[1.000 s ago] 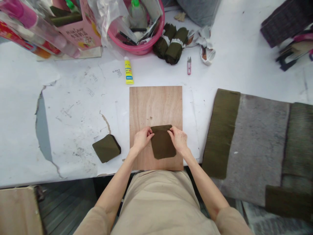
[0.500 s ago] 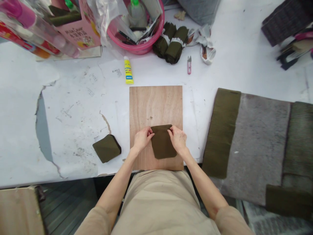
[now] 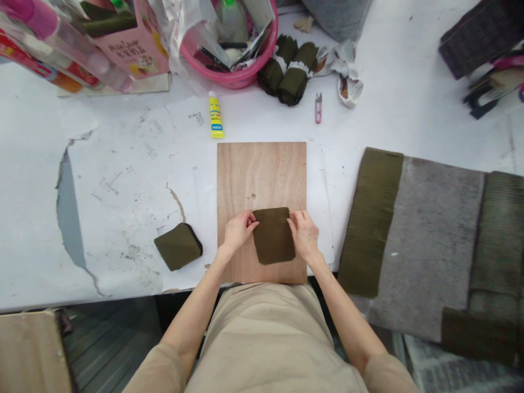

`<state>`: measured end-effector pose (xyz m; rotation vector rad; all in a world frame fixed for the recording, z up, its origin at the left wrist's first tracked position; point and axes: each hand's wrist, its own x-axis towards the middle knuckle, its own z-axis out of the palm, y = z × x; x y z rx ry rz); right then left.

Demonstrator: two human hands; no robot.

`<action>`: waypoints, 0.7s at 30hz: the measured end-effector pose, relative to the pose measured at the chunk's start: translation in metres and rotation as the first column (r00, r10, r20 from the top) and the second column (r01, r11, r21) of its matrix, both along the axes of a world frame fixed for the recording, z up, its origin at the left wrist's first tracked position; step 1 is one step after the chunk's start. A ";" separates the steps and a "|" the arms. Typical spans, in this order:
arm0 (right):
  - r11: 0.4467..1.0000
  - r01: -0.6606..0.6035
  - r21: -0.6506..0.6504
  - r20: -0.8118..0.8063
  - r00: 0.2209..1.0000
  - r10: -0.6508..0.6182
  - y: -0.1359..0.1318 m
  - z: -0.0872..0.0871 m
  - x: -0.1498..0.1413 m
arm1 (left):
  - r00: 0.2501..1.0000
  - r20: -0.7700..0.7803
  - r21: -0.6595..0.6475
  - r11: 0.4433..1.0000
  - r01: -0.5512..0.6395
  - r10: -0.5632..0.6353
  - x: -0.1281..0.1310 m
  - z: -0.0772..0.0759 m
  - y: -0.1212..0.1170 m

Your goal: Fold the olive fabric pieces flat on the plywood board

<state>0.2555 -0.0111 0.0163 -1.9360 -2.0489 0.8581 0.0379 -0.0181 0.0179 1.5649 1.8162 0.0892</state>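
Note:
An olive-green, pocket-shaped fabric piece [image 3: 274, 237] lies on a square wooden board [image 3: 262, 169] in front of me. My left hand [image 3: 240, 232] pinches its upper left corner between thumb and fingers. At the upper right corner, my right hand [image 3: 303, 232] is closed with its fingertips on the edge. The top edge lies nearly straight between both hands. Off to the left of the board sits a small stack of matching olive pieces [image 3: 178, 246].
Beyond the board lie a yellow glue tube [image 3: 216, 115] and pink thread snips [image 3: 318, 108]. Further back stand a pink basket [image 3: 233, 82] of tools and tied olive fabric rolls [image 3: 298, 76]. Grey cloth [image 3: 434, 234] with olive fabric strips covers the right side.
My right hand has slid a little to the right, out to the fabric's corner. The top edge now looks flatter. My left hand has stayed at its corner.

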 end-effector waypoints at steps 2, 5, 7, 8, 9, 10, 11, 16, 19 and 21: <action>0.999 -0.032 0.008 -0.019 0.999 0.032 -0.002 -0.004 -0.002 | 1.000 0.003 -0.008 1.000 0.008 -0.008 0.000 0.000 0.001; 0.999 -0.039 0.025 -0.021 0.999 0.040 0.000 -0.009 -0.004 | 1.000 0.009 -0.021 1.000 0.012 -0.012 0.000 0.002 0.002; 0.999 -0.038 0.030 -0.016 0.999 0.039 0.003 -0.011 -0.005 | 1.000 0.007 -0.025 1.000 0.014 -0.014 0.000 0.004 0.003; 0.999 -0.037 0.028 -0.011 0.999 0.037 0.006 -0.011 -0.005 | 1.000 0.000 -0.031 0.999 0.015 -0.015 0.001 0.005 0.003; 0.999 -0.034 0.021 -0.005 0.999 0.034 0.008 -0.011 -0.005 | 1.000 -0.010 -0.037 0.999 0.015 -0.015 0.001 0.005 0.004; 0.999 -0.033 0.013 0.000 0.999 0.033 0.010 -0.011 -0.005 | 1.000 -0.020 -0.044 0.999 0.017 -0.018 0.002 0.005 0.004; 0.999 -0.034 0.003 0.007 0.999 0.034 0.013 -0.010 -0.006 | 0.999 -0.028 -0.047 0.999 0.018 -0.019 0.002 0.006 0.005; 0.994 -0.092 -0.056 0.076 0.992 0.096 0.022 -0.007 -0.005 | 0.999 -0.028 -0.040 0.999 0.022 -0.023 0.003 0.006 0.006; 0.987 -0.127 -0.097 0.149 0.979 0.140 0.024 -0.004 -0.003 | 0.999 -0.022 -0.047 0.999 0.023 -0.024 0.002 0.005 0.005; 0.980 -0.147 -0.132 0.176 0.970 0.169 0.023 -0.003 -0.002 | 0.999 -0.023 -0.050 0.998 0.029 -0.030 0.002 0.004 0.005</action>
